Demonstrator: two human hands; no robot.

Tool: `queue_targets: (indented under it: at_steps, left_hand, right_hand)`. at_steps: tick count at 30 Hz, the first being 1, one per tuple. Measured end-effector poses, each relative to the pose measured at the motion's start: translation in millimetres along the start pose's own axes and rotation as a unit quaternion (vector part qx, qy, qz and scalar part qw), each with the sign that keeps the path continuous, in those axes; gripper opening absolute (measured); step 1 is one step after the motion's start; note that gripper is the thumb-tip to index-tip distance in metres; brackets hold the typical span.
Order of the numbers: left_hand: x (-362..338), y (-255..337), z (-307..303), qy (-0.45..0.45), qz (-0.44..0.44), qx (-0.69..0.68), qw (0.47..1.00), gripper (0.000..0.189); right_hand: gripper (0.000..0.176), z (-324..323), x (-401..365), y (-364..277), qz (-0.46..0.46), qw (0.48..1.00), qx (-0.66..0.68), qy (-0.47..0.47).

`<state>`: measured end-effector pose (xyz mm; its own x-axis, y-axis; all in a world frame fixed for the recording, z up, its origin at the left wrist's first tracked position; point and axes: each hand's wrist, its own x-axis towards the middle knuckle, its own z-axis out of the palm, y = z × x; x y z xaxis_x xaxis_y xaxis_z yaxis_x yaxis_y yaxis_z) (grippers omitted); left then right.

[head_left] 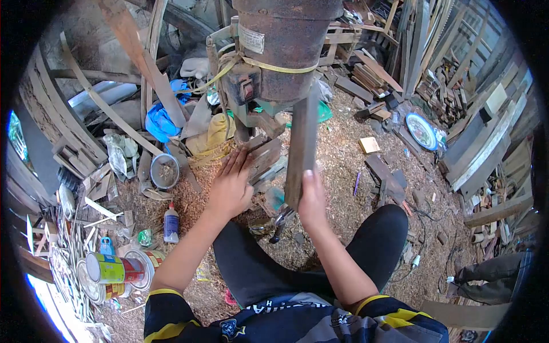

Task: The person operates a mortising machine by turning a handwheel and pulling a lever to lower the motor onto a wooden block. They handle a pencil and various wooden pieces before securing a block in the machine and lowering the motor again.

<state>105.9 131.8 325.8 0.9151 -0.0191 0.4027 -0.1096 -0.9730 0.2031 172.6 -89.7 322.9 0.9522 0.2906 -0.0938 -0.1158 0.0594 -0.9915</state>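
My right hand [311, 203] is closed around the lower end of a long wooden board [302, 151], which stands nearly upright and is blurred at its top. My left hand [230, 186] lies with fingers stretched forward against a dark wooden block [265, 158], below the machine. A large rusty machine [280, 51] with a yellow strap hangs over both hands, a red switch [247, 88] on its side. The board's upper end passes in front of the machine's right side. Under the block, metal parts [280, 220] show between my knees.
Wood shavings cover the floor [343, 177]. Left are a bucket [165, 171], a glue bottle [171, 223] and paint cans [114, 268]. Wood offcuts [383, 177] and a round white-and-blue basin [421, 131] lie right. Planks lean along both sides. Another person's legs [492, 277] show at lower right.
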Motion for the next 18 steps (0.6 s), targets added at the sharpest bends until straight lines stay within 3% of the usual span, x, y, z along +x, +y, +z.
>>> queue_targets:
  at_steps: [2, 4, 5, 12, 14, 18]
  left_hand:
    - [-0.3, -0.5, 2.3, -0.013, -0.010, -0.009, 1.000, 0.071]
    - [-2.8, -1.2, 11.4, -0.016, -0.018, -0.017, 1.000, 0.071]
    - [-6.6, -0.3, 15.8, -0.025, -0.026, -0.027, 0.999, 0.071]
    - [-13.6, -3.1, 22.9, 0.007, -0.059, -0.032, 0.998, 0.069]
    - [-16.3, -9.2, 26.9, 0.019, -0.068, -0.024, 0.997, 0.066]
    - [-14.1, -14.4, 26.9, 0.029, -0.097, -0.020, 0.995, 0.060]
  right_hand:
    - [0.061, -4.1, -3.0, 8.1, -0.025, 0.998, -0.049, 0.014]
    - [0.062, -5.4, -6.0, -14.5, 0.094, 0.994, 0.049, -0.008]
    - [0.061, -11.9, 1.4, -5.2, 0.105, 0.988, 0.115, -0.021]
    - [0.058, -12.8, -3.0, -11.4, 0.005, 0.999, 0.052, 0.001]
    - [0.059, -7.7, -11.9, -12.0, 0.004, 0.996, 0.065, 0.059]
    - [0.059, -8.1, -14.3, -1.4, -0.020, 0.998, 0.066, 0.006]
